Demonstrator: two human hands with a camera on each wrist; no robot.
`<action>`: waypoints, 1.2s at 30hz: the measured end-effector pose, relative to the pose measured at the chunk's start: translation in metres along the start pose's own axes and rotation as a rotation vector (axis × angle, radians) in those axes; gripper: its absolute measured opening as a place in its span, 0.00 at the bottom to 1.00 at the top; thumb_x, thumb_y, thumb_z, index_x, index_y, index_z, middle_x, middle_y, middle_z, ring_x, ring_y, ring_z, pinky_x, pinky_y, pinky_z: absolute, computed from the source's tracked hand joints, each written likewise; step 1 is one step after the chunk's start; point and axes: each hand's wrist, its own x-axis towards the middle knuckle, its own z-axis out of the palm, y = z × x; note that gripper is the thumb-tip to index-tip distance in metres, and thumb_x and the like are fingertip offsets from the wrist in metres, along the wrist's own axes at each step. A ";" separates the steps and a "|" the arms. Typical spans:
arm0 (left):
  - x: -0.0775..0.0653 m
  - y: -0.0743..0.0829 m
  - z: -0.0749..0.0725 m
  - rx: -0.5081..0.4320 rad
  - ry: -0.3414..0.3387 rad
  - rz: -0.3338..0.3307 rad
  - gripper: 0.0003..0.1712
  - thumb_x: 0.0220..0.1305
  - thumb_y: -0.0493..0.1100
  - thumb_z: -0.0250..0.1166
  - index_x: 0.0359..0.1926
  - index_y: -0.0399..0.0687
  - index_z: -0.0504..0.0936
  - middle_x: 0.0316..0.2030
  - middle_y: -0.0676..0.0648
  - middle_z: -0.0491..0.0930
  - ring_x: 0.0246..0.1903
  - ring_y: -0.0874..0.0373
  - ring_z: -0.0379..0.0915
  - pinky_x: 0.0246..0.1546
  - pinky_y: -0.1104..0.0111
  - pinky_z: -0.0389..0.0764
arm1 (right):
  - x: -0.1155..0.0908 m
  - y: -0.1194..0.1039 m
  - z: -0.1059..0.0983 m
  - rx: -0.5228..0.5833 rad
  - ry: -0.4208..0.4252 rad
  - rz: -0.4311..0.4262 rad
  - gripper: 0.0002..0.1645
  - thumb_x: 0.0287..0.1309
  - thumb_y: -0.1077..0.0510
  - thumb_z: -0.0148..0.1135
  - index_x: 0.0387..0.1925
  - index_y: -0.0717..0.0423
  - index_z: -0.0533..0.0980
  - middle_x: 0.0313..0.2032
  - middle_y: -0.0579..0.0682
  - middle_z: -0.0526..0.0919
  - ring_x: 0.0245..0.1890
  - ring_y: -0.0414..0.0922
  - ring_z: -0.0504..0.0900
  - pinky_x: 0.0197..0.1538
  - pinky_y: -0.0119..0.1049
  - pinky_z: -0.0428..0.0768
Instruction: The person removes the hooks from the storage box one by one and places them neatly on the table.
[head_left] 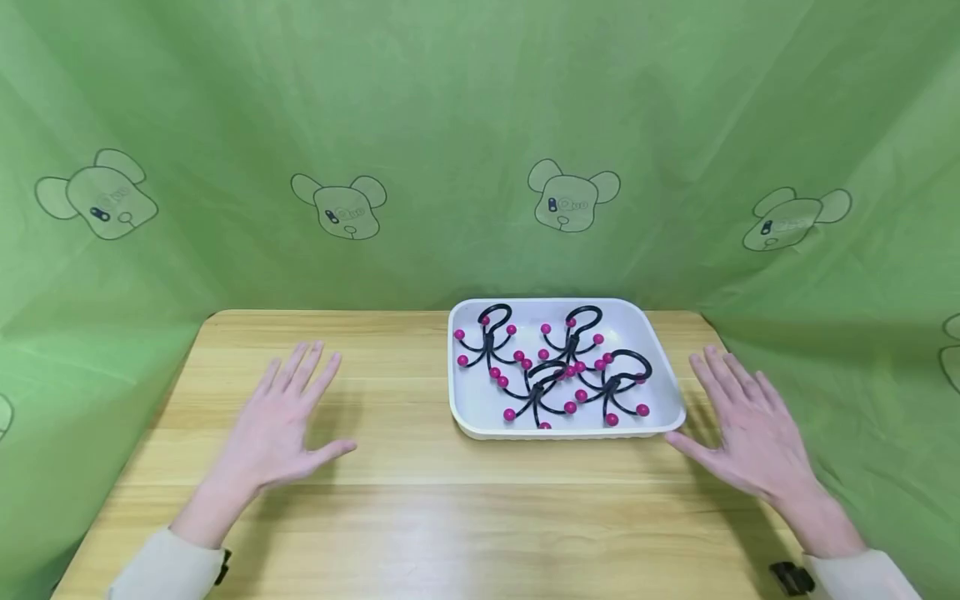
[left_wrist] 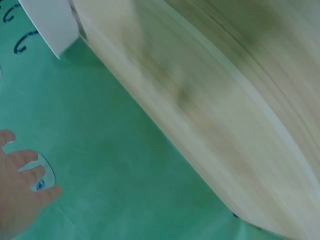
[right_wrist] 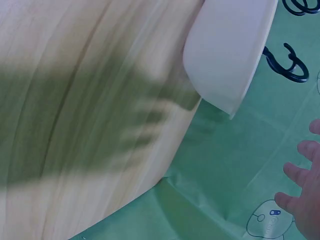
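Observation:
A white tray (head_left: 472, 417) holds several black claw-like things (head_left: 537, 390), each with a curved hook handle and thin bent legs tipped with pink balls; they look like scalp massagers. My left hand (head_left: 273, 425) is held over the table left of the tray, fingers straight and thumb out, holding nothing. To the right of the tray is my right hand (head_left: 757, 433), also spread and holding nothing, its thumb tip right at the tray's near corner. In the right wrist view, one black hook handle (right_wrist: 295, 72) sticks up past the tray's rim.
The tray stands toward the back right of a light wooden table (head_left: 390, 517). A green cloth (head_left: 450, 125) printed with bear heads hangs behind the table and along both sides. Both forearms come in from the near edge, in light sleeves.

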 end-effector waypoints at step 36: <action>0.136 0.139 0.050 -0.090 -0.042 0.260 0.51 0.68 0.77 0.58 0.80 0.51 0.65 0.71 0.44 0.76 0.70 0.47 0.73 0.77 0.52 0.72 | 0.010 0.027 0.057 -0.021 -0.065 -0.006 0.59 0.62 0.26 0.62 0.82 0.53 0.57 0.80 0.64 0.62 0.75 0.69 0.65 0.75 0.69 0.62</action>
